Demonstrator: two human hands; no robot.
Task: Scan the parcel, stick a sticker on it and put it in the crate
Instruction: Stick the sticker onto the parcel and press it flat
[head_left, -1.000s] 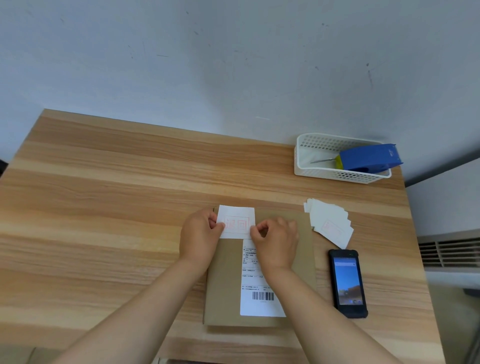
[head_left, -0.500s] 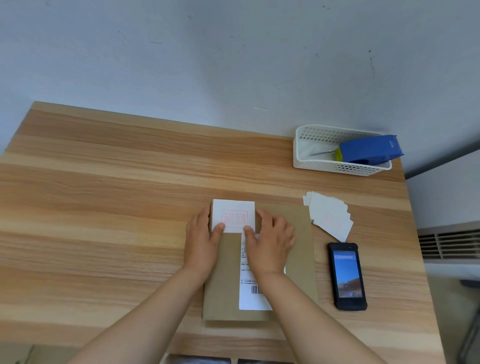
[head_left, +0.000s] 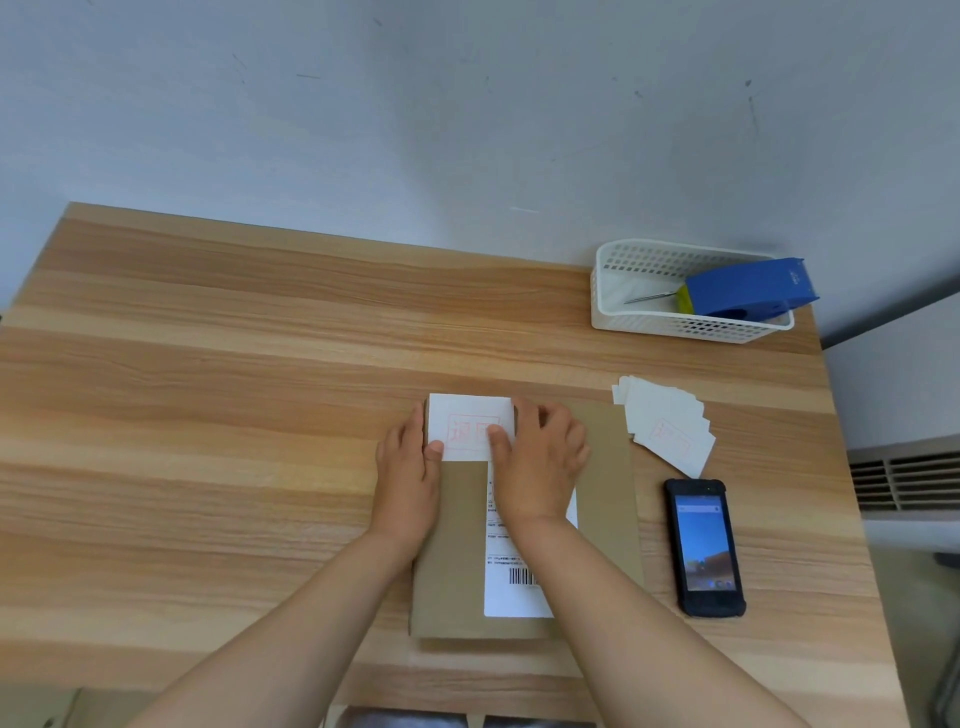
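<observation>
A flat brown cardboard parcel (head_left: 605, 493) lies on the wooden table, with a white shipping label (head_left: 514, 592) and barcode on its top. A white sticker (head_left: 467, 423) with a red stamp lies flat on the parcel's far left corner. My left hand (head_left: 408, 475) rests at the sticker's left edge with the thumb pressing on it. My right hand (head_left: 540, 462) lies flat on the parcel, thumb on the sticker's right part. The white perforated crate (head_left: 644, 325) stands at the back right.
A blue tape dispenser (head_left: 748, 288) lies inside the crate. A loose pile of white stickers (head_left: 667, 428) sits right of the parcel. A black handheld scanner (head_left: 704, 548) lies screen up near the right table edge. A wall runs behind the table.
The sticker went from being held by its edges above the parcel to lying flat on it. Both hands flattened, thumbs pressing down on it.
</observation>
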